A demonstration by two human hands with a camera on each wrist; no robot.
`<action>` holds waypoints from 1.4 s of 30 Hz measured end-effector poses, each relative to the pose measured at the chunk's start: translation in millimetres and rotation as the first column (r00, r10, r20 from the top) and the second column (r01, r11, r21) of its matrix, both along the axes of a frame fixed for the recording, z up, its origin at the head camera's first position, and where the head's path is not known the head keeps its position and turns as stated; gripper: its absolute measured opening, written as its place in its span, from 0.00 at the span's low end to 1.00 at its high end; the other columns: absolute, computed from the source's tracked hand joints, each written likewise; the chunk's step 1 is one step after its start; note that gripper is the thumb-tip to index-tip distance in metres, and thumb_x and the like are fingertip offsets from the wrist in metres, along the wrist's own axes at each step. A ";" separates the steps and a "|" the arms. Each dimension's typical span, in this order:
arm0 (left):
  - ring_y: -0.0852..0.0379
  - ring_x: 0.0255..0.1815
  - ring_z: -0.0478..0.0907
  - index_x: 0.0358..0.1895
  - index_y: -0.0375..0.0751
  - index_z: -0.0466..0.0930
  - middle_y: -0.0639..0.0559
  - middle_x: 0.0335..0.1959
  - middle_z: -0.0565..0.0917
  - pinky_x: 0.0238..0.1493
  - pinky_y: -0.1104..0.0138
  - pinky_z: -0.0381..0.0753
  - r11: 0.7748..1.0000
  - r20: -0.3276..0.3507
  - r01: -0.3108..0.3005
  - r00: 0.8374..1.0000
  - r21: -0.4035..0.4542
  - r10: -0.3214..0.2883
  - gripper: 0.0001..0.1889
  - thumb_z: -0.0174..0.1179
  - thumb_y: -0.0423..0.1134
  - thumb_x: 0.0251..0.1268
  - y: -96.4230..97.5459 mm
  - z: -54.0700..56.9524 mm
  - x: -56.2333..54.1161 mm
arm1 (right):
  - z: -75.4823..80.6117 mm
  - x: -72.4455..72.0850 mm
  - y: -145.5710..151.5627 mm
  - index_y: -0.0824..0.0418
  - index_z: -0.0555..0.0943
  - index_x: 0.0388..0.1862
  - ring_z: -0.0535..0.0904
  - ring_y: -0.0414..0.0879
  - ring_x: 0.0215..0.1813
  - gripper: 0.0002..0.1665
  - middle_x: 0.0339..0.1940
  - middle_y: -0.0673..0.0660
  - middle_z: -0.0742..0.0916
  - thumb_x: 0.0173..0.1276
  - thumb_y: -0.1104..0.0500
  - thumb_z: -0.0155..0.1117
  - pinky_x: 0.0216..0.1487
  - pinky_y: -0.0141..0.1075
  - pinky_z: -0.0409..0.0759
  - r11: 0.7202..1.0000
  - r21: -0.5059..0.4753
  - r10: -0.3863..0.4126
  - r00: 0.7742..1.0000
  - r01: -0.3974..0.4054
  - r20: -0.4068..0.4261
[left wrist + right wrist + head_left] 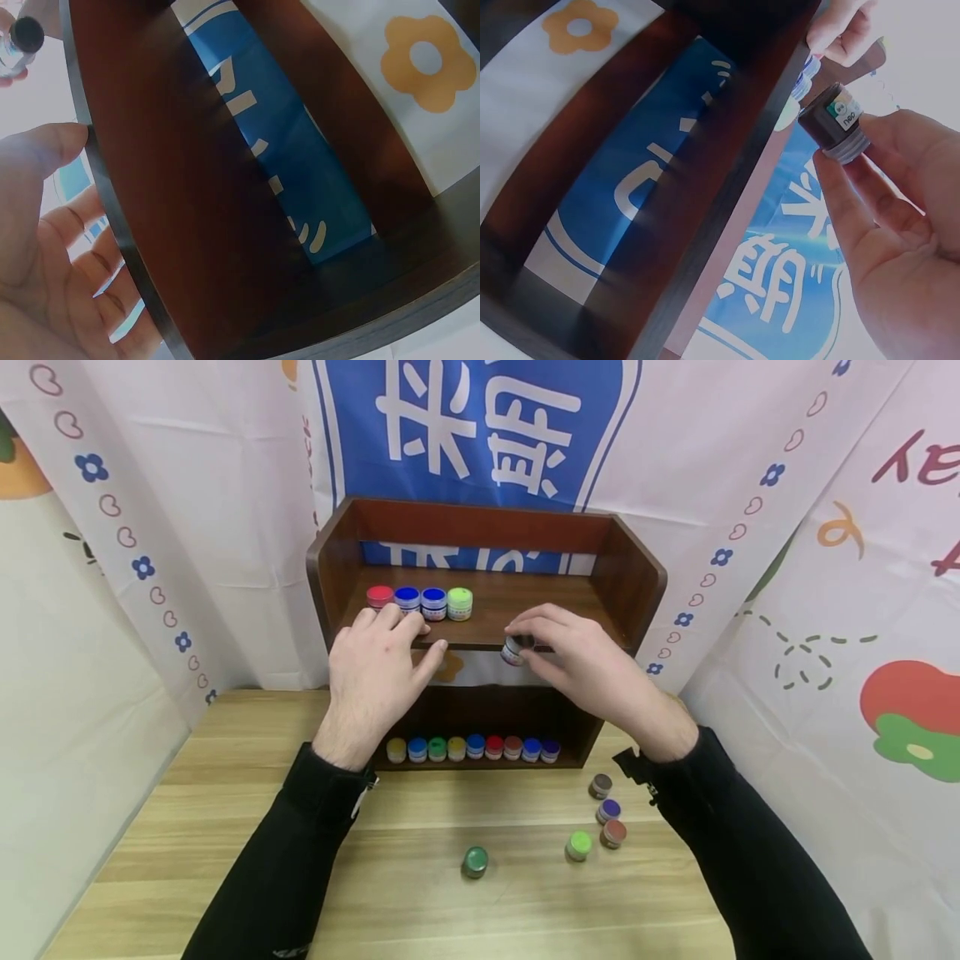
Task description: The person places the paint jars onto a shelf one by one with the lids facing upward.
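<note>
My right hand (pixel 581 656) pinches a small paint jar (pixel 838 120) of dark paint between thumb and fingers, at the front edge of the wooden shelf's upper board (pixel 480 645). The jar is tilted, with its label showing in the right wrist view. My left hand (pixel 378 668) rests at the same board's front edge, its thumb tip touching the edge in the left wrist view. The left fingers reach over the board, close to a row of paint jars: a red jar (pixel 379 596), two blue jars and a light green jar (pixel 460 603). The left fingers partly hide the red jar.
A row of several coloured jars (pixel 475 747) lines the lower shelf. On the table (pixel 247 827) stand a green jar (pixel 475 862), a light green jar (pixel 579 845) and, at the right, brown and purple jars (pixel 610 811). Printed cloth (pixel 240 527) hangs behind the shelf.
</note>
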State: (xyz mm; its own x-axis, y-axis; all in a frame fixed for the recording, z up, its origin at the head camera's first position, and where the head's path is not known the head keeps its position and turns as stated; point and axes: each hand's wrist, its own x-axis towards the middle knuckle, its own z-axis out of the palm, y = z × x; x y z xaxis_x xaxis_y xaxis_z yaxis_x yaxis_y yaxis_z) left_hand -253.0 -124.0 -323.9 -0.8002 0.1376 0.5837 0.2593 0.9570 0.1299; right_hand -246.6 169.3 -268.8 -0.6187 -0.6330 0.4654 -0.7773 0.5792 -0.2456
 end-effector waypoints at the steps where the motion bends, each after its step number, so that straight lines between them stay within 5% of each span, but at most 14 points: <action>1: 0.36 0.60 0.85 0.60 0.44 0.89 0.41 0.52 0.89 0.53 0.45 0.90 1.000 0.002 -0.001 1.000 0.000 0.001 0.24 0.64 0.63 0.89 -0.1 0.0 0.0 | 1.6 -2.7 -1.1 0.66 0.87 0.74 0.92 0.56 0.65 0.21 0.72 0.64 0.91 0.86 0.68 0.72 0.69 0.52 0.96 1.000 -0.004 -0.008 1.000 0.008 -0.003; 12: 0.36 0.61 0.85 0.60 0.45 0.90 0.42 0.52 0.88 0.52 0.45 0.90 1.000 -0.007 0.005 1.000 0.003 -0.005 0.24 0.65 0.63 0.89 -0.9 -0.7 0.4 | 14.2 -33.0 -13.6 0.65 0.87 0.75 0.89 0.58 0.67 0.20 0.74 0.65 0.90 0.89 0.65 0.69 0.77 0.54 0.92 0.993 0.009 -0.121 0.993 0.121 0.006; 26: 0.36 0.60 0.86 0.60 0.45 0.90 0.42 0.52 0.88 0.51 0.46 0.90 1.000 -0.018 0.001 1.000 -0.003 -0.001 0.25 0.65 0.64 0.89 -0.8 -2.3 0.0 | 9.5 -62.7 -29.8 0.65 0.85 0.79 0.87 0.59 0.76 0.22 0.78 0.65 0.88 0.92 0.64 0.66 0.84 0.54 0.86 0.969 0.082 -0.242 0.965 0.235 0.099; 42: 0.36 0.59 0.85 0.60 0.45 0.90 0.42 0.52 0.88 0.51 0.46 0.90 1.000 -0.027 0.003 1.000 0.000 -0.003 0.25 0.65 0.64 0.89 -1.6 -2.3 0.3 | 7.1 -53.4 -28.7 0.63 0.82 0.83 0.83 0.59 0.83 0.26 0.84 0.64 0.84 0.91 0.64 0.66 0.88 0.54 0.83 0.965 0.098 -0.252 0.964 0.244 0.080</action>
